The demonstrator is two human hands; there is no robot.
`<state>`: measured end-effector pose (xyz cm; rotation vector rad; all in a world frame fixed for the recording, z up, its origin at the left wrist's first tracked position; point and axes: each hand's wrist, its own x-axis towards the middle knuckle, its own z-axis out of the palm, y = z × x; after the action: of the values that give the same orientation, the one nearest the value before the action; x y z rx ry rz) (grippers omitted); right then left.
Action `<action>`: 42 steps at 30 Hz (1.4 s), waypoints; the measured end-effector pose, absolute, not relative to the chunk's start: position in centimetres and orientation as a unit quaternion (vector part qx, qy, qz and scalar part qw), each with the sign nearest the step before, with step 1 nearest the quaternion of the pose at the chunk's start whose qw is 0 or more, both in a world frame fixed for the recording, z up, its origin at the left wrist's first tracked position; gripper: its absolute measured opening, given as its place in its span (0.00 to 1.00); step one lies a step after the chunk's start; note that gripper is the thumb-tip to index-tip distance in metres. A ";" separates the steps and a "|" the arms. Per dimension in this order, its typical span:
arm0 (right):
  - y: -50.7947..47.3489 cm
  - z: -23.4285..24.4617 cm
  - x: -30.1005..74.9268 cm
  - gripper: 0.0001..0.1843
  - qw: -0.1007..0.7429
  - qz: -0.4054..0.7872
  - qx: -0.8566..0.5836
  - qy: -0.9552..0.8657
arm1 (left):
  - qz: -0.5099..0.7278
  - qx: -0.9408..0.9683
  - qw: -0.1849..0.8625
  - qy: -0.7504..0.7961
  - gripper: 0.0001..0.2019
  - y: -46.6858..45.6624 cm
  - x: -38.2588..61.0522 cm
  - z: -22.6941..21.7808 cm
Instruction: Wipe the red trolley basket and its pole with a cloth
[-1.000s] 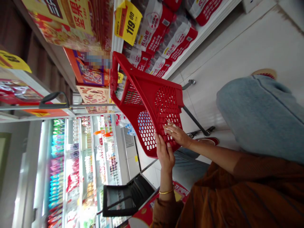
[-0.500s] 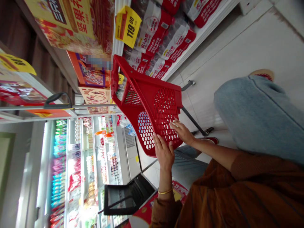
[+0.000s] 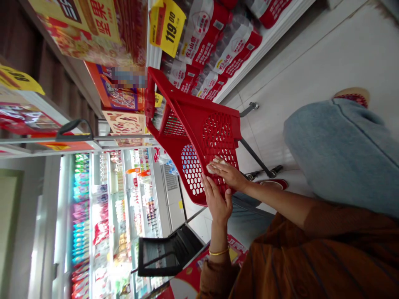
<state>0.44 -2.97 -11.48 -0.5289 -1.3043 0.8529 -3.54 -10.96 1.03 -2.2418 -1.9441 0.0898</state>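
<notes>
A red plastic shopping cart (image 3: 187, 106) with honeycomb-pattern holes stands tilted across the middle of the sideways view. My left hand (image 3: 217, 201), with a gold bracelet at its wrist, rests against the cart's near end. Its fingers are stretched out, tips at the rim, thumb apart. Close beside it, my right hand (image 3: 230, 174) presses a small crumpled white cloth (image 3: 213, 167) against the perforated panel near the rim. The fingers cover most of the cloth, so I cannot tell whether it is fabric or tissue.
Packs of red-labelled bottles (image 3: 232, 50) line a low shelf beside the cart. Boxed goods (image 3: 123, 89) sit above them. A black-framed box-like object (image 3: 158, 255) stands near my left arm. Lit shelves of packaged goods (image 3: 121, 207) lie beyond. My jeans-clad knee (image 3: 330, 145) is at the right.
My right hand has slid left in the picture with the white cloth, across the panel to the rim and closer to my left hand. My left hand stays almost in place.
</notes>
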 end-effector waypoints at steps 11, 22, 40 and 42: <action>-4.5 -16.9 0.7 0.27 0.637 0.417 -0.302 -0.574 | 0.051 -0.737 0.112 -0.664 0.37 -10.9 -3.7 0.8; -1.8 -10.8 1.7 0.27 0.666 0.423 -0.320 -0.524 | -0.059 -0.608 0.124 -0.782 0.26 -8.0 -3.0 1.7; -3.8 -15.5 -0.3 0.30 0.664 0.405 -0.280 -0.562 | -0.006 -0.604 0.127 -0.787 0.43 -7.3 -3.1 0.2; -4.3 -16.9 -0.4 0.31 0.657 0.400 -0.300 -0.564 | -0.006 -0.605 0.125 -0.786 0.43 -7.3 -3.3 0.3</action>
<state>-0.43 -4.27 -16.87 -0.6787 -1.2783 0.9072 -3.26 -7.28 0.27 -1.7635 -2.2898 -0.0187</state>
